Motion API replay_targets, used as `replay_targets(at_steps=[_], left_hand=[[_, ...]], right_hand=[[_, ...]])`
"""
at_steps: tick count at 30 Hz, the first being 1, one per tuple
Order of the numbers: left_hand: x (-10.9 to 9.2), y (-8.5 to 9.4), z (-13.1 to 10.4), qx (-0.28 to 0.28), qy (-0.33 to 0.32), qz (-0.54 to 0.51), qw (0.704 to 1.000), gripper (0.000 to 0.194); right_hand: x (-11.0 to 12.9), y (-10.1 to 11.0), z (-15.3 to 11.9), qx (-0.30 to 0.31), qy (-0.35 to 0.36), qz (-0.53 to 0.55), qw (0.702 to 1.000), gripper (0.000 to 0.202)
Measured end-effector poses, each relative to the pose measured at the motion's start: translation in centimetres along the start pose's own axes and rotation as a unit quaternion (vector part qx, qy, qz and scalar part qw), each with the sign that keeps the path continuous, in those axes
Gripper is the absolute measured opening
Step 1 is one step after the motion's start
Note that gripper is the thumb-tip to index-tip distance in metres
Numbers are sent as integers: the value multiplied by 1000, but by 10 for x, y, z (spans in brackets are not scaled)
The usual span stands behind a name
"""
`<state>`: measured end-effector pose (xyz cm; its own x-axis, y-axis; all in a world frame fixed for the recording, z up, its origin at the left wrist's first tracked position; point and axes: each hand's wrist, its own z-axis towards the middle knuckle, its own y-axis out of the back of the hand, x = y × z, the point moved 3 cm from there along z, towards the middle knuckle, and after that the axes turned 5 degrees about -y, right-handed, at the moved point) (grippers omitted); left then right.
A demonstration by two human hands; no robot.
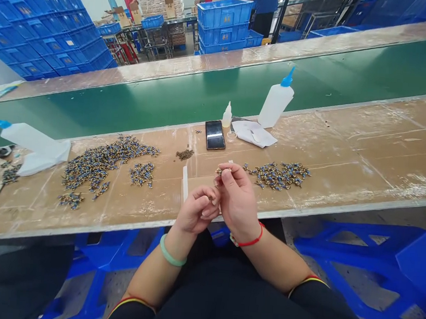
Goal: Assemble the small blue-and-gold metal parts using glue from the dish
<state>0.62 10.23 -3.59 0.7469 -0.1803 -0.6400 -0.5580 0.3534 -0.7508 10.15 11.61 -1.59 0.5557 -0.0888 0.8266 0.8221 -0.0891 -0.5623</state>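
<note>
Close together over the table's front edge are my two hands. My left hand (198,209), with a green bangle at its wrist, has its fingers curled in a pinch on a tiny dark piece. My right hand (237,194), with a red cord at the wrist, pinches a small brass-coloured part (219,171) between thumb and fingertips. Right of it lies a pile of small blue and brass parts (280,176). To the left are a large pile (97,162) and a small pile (142,174) of similar parts, and a little heap of brown pieces (185,154).
Behind my hands lie a phone (215,135), a small dropper bottle (227,115) and a white bottle (275,104) by some paper (254,133). Another white bottle (27,136) leans at the left. A green belt (173,99) runs behind the table (343,153). People stand far back.
</note>
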Motion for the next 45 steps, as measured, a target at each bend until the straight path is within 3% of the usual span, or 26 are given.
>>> replay_targets(at_steps=[5, 10, 14, 16, 19, 22, 24, 27, 30, 33, 36, 40, 45], left_hand=[[-3, -4, -4, -9, -2, -32, 999, 40], [-3, 2, -8, -22, -9, -24, 999, 42], [-5, 7, -12, -28, -69, 68, 995, 37], [-10, 7, -14, -39, -138, 195, 970, 32], [-19, -2, -18, -31, -245, 380, 891, 17], [-20, -12, -21, -10, -304, 468, 830, 6], [-16, -16, -22, -18, -314, 487, 815, 6], [-7, -22, -24, -50, -293, 480, 825, 10], [0, -28, -23, -68, -231, 416, 877, 14], [3, -33, -18, -79, -128, 318, 936, 22], [4, -39, -13, -84, -49, 262, 960, 28], [0, -48, -10, -92, -51, 269, 957, 27], [-11, -58, -15, -64, -102, 405, 906, 7]], right_hand=[[5, -6, -4, 38, 12, 16, 999, 32], [1, -6, -6, 30, 13, -6, 999, 30], [-2, -6, -5, -2, 38, -30, 999, 26], [-1, -7, -4, -30, 62, -45, 997, 24], [-2, -8, 2, -71, 75, -44, 994, 25], [-5, -6, 8, -97, 70, -21, 993, 26], [-6, -1, 12, -115, 75, -7, 990, 27], [-2, 5, 14, -143, 104, -2, 984, 29], [10, 10, 10, -158, 163, -39, 973, 26], [23, 12, 2, -168, 224, -90, 956, 20], [30, 15, -6, -190, 247, -131, 941, 21], [34, 17, -10, -201, 270, -173, 926, 26], [43, 17, -13, -209, 362, -236, 877, 20]])
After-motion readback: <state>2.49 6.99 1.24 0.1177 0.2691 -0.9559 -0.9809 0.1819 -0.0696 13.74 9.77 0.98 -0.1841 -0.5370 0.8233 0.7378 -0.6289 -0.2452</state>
